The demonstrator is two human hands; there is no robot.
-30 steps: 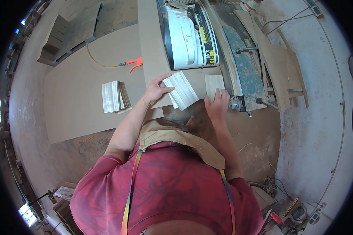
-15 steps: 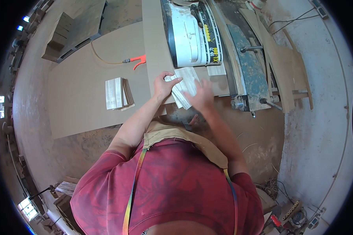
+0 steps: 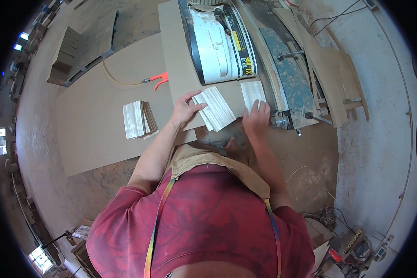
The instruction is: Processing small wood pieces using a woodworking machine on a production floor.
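Note:
My left hand (image 3: 186, 109) rests with spread fingers on the left edge of a small stack of pale wood veneer sheets (image 3: 215, 108) lying on a brown board (image 3: 178, 60). My right hand (image 3: 257, 120) lies flat on the near end of a single pale veneer strip (image 3: 252, 93), next to the white and dark machine (image 3: 217, 41). Neither hand grips anything; both press down from above. My forearms come up from my red shirt and tan apron at the lower middle.
Another stack of pale sheets (image 3: 138, 119) sits on the wide brown board (image 3: 97, 120) to the left. An orange-handled air gun (image 3: 158, 79) with a hose lies beyond it. Planks (image 3: 329, 69) lean at the right, beside a blue metal machine part (image 3: 282, 78). The floor is sawdust-covered.
My right hand has moved right, off the stack of sheets, onto the single strip beside the machine. My left hand stays on the stack.

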